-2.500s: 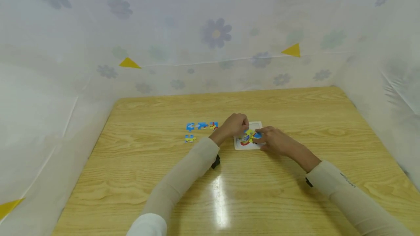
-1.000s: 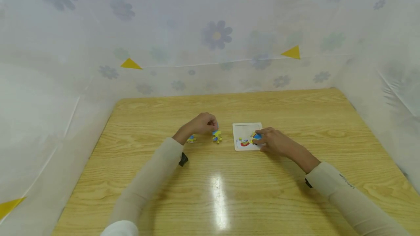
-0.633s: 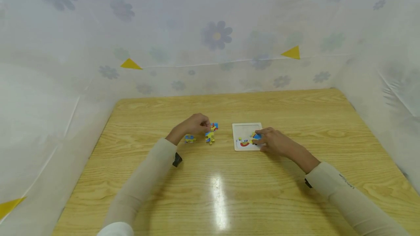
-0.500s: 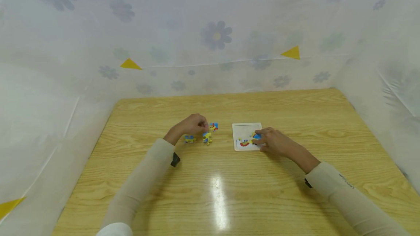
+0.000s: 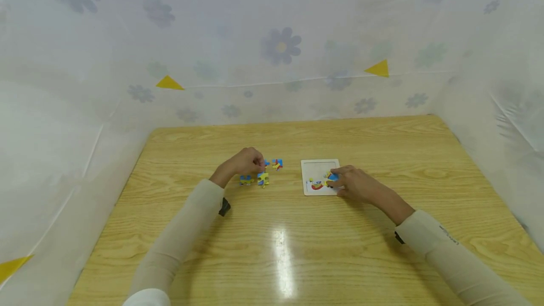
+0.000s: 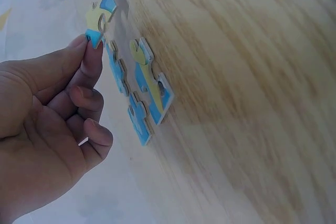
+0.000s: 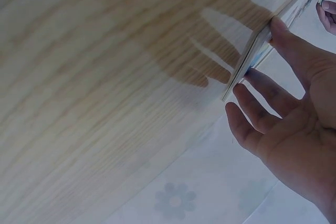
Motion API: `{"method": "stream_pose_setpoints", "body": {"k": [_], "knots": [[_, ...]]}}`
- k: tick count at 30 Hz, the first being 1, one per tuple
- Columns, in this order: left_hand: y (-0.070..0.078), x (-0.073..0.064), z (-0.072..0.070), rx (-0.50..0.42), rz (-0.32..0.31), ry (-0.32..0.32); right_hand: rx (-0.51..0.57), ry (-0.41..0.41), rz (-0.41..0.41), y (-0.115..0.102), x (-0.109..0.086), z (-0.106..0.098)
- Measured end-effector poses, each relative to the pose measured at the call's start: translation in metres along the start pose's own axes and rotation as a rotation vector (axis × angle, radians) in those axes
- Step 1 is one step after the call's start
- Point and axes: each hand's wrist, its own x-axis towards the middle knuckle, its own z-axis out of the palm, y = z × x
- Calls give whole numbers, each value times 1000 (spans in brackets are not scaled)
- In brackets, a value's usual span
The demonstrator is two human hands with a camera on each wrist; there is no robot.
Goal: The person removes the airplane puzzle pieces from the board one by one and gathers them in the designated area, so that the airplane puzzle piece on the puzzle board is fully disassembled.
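My left hand [image 5: 247, 162] pinches a yellow and blue jigsaw piece [image 5: 263, 179] between thumb and index finger. The left wrist view shows this piece [image 6: 98, 19] tilted off the table at the fingertips, the other fingers loosely bent. Beside it on the table lie a blue and yellow piece [image 5: 245, 180], a red, yellow and blue piece [image 5: 277, 164] and a partly hidden blue piece [image 5: 267, 163]. My right hand [image 5: 359, 183] rests fairly straight fingers on the white puzzle tray [image 5: 320, 161] and its blue and yellow pieces; the thumb [image 7: 281, 30] touches the tray's edge.
A wooden table [image 5: 272, 249] carries everything, with a glare streak near its front. White flowered sheeting [image 5: 280, 98] closes in the back and sides. Some picture pieces [image 5: 316, 185] lie along the tray's lower part.
My left hand has moved left from the tray with the yellow and blue jigsaw piece, to beside the loose pieces. The tray's middle now shows white. My right hand has stayed in place.
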Motion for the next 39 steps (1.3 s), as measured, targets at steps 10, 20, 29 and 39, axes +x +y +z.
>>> {"method": "stream_pose_setpoints", "body": {"k": [10,20,29,39], "knots": [[-3,3,6,36,-49,16,-9,-13,7,-1,0,-2],[-4,4,9,42,-79,45,-39,4,-19,0,2,-1],[-3,1,2,18,-43,64,-56,-3,-17,-2,1,-1],[3,9,-3,9,5,79,-43,67,-34,-3,-3,2]]}}
